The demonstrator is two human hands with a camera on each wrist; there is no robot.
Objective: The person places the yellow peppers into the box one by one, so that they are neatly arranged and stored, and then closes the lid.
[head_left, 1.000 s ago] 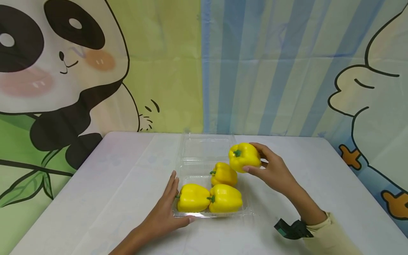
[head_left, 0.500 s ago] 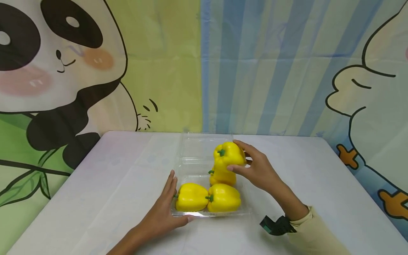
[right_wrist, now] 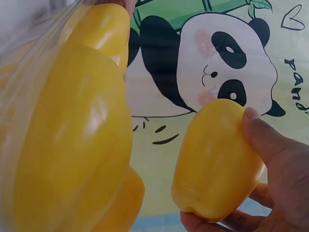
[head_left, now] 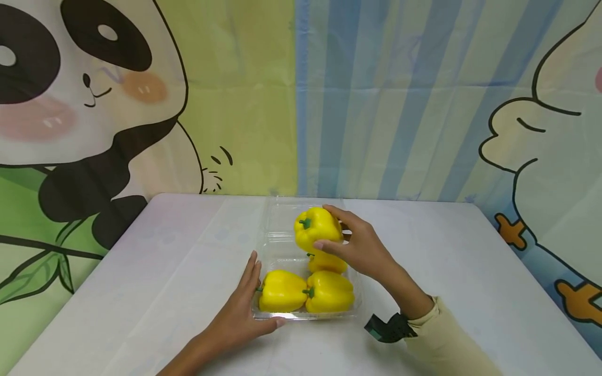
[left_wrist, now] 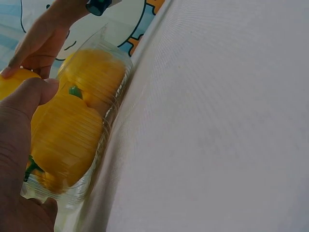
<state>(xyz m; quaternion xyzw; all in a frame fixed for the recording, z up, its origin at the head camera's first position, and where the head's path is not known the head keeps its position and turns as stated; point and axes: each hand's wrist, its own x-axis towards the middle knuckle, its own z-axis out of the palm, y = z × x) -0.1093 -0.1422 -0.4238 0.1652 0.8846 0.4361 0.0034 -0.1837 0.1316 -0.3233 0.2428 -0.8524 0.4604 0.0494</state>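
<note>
In the head view, my right hand (head_left: 359,245) grips a yellow bell pepper (head_left: 317,228) with a green stem, thumb in front and fingers behind. It is held above a clear plastic clamshell box (head_left: 282,251). Inside lie more yellow bell peppers: a front-left one (head_left: 282,291), a front-right one (head_left: 331,292) and a back-right one (head_left: 327,262), partly hidden by the held pepper. With fingers straight along the left side and thumb by the front edge, my left hand (head_left: 240,313) rests against the box. The right wrist view shows the held pepper's underside (right_wrist: 212,164).
The box's clear lid (head_left: 301,213) lies folded back on the white table (head_left: 164,271). Behind the table hangs a cartoon-printed cloth (head_left: 226,94). A dark wrist device (head_left: 389,329) sits at the right sleeve (head_left: 447,339).
My right hand has carried the pepper left, from beyond the box's right side to above its back part. The left hand keeps its place at the box.
</note>
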